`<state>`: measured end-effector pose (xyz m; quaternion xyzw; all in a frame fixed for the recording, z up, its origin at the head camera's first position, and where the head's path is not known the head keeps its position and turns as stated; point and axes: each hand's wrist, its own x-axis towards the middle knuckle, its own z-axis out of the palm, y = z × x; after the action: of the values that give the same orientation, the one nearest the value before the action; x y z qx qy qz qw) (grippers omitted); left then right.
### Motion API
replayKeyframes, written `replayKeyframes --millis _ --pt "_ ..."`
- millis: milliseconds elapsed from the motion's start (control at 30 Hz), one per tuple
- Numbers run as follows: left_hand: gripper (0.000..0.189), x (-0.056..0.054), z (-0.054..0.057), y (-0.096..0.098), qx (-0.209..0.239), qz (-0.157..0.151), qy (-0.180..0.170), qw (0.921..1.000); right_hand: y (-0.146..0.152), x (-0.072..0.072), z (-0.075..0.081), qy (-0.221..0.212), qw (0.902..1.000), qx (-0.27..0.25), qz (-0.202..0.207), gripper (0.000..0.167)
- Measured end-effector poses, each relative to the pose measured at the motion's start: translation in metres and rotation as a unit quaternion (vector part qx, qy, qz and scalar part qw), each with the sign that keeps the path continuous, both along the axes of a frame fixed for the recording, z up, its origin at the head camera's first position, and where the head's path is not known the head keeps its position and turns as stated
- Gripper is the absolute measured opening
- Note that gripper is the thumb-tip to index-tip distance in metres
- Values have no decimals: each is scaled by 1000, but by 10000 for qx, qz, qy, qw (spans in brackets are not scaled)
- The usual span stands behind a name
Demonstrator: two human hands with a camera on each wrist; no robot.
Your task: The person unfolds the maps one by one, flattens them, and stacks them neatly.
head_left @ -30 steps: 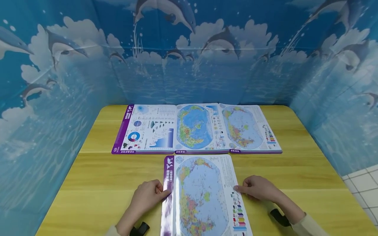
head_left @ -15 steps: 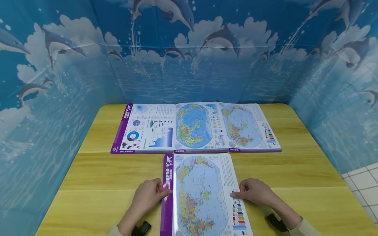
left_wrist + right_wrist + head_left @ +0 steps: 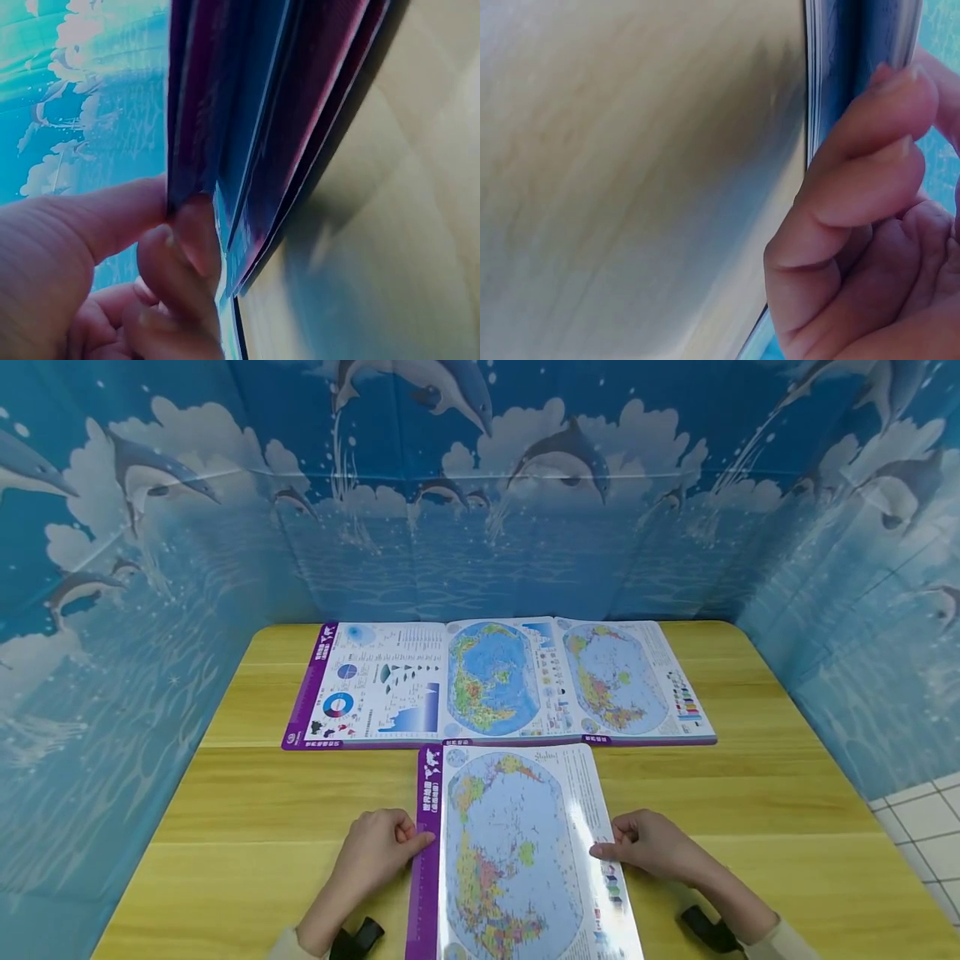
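My left grip (image 3: 378, 852) and right grip (image 3: 654, 845) pinch opposite edges of the near map (image 3: 513, 835), its long axis running away between them.

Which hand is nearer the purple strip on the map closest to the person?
Left. The left hand pinches the map at its purple strip; the right hand grips the opposite edge, across the printed area.

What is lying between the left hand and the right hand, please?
The near map lies there: the left hand pinches its purple-banded side, the right hand the opposite side. The head view shows this.
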<state>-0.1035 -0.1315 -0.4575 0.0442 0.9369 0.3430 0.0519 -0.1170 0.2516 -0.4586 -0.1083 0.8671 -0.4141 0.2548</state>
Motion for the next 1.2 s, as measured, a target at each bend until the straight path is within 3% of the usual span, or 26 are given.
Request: replayKeyframes --millis 300,633,967,1200 --pt "36 -3 2 -6 -73 -306 72 9995 2 -3 1 -307 9986 -412 115 46" --pt "40 -9 -2 -11 -153 -984 391 9943 3 -5 -3 -321 9981 -491 201 44" --pt "33 -16 -8 -16 1008 -1015 -201 9895 11 -11 -5 -445 9963 -711 194 43" --pt "35 -24 -8 -20 1547 -1205 -103 9805 17 -17 6 -541 9942 -909 208 42"
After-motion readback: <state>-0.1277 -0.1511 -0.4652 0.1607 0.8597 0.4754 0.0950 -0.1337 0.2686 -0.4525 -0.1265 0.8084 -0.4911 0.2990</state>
